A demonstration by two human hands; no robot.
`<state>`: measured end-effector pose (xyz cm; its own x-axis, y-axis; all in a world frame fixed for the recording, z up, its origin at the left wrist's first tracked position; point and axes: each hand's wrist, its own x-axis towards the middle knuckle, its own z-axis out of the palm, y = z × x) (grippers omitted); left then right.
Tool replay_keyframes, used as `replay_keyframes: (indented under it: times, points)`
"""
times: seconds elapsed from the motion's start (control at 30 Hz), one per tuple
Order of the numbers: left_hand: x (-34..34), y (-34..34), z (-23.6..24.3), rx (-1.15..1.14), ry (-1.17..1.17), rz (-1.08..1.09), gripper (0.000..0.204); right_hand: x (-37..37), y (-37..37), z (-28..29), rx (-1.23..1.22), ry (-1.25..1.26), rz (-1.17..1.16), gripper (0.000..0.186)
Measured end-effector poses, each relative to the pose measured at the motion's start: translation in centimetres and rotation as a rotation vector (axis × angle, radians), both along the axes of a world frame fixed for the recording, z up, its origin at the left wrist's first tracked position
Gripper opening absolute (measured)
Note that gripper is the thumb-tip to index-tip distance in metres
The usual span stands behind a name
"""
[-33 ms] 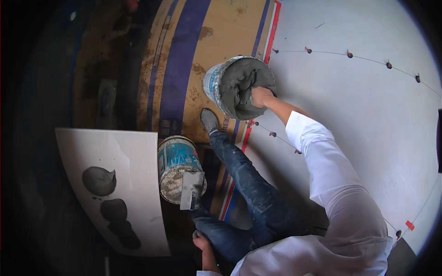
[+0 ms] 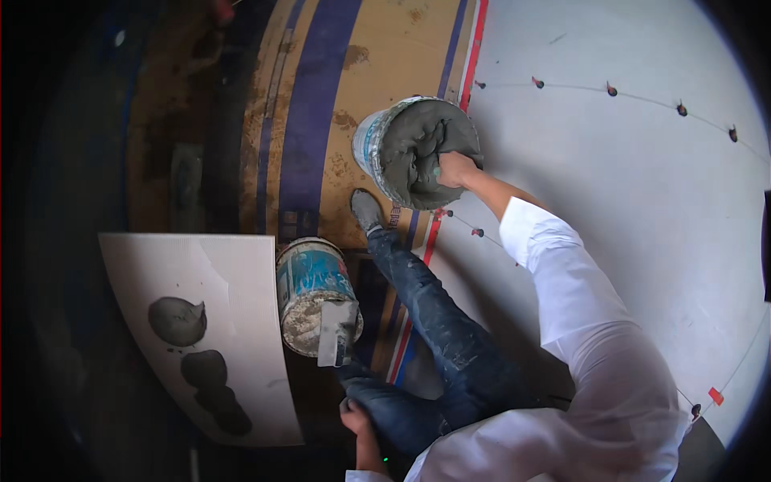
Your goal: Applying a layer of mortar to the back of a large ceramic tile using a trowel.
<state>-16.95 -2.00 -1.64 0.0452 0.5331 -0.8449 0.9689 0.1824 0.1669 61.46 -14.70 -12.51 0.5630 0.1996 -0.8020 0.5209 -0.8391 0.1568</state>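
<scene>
Inside bucket mouth, right grip is sitting against grey mortar; fingertips hidden, you cannot tell if it is holding buried tool. You are seemingly scooping; next move is likely calling for firm, steady lift against sticky drag. Mortar is looking dense, ridged, moist. Left of grip, nearer you, second bucket is bearing flat metal trowel; farther left, ribbed white panel is carrying rounded daubs. Left grip is resting against thigh, closure unclear.

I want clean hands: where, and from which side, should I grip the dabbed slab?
Probably the right edge of the slab, below the neighbouring bucket, coming from the right, the side of the left hand: that edge is bare, the dabs lie farther left, the bucket crowds it higher up.
</scene>
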Motion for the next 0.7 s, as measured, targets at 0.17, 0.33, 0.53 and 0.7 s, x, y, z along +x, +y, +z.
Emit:
replay_keyframes:
  times: [0.17, 0.33, 0.53, 0.7]
  points:
    - [5.4, 3.9, 1.6, 0.117, 0.037, -0.219, 0.028, -4.8, -1.6, -3.6, 0.389, 0.193, -0.344, 0.039]
    - [14.7, 1.9, 0.7, 0.016, -0.097, -0.354, 0.025, -3.8, -3.8, -5.6, 0.757, 0.170, -0.604, 0.042]
    - [15.7, 5.7, 2.3, -0.002, -0.029, -0.251, 0.023, -5.1, -4.9, -3.9, 0.877, 0.221, -0.635, 0.038]
    - [13.9, 10.4, 1.7, 0.054, 0.026, -0.151, 0.026, -4.8, -6.0, -2.0, 0.889, 0.215, -0.607, 0.037]
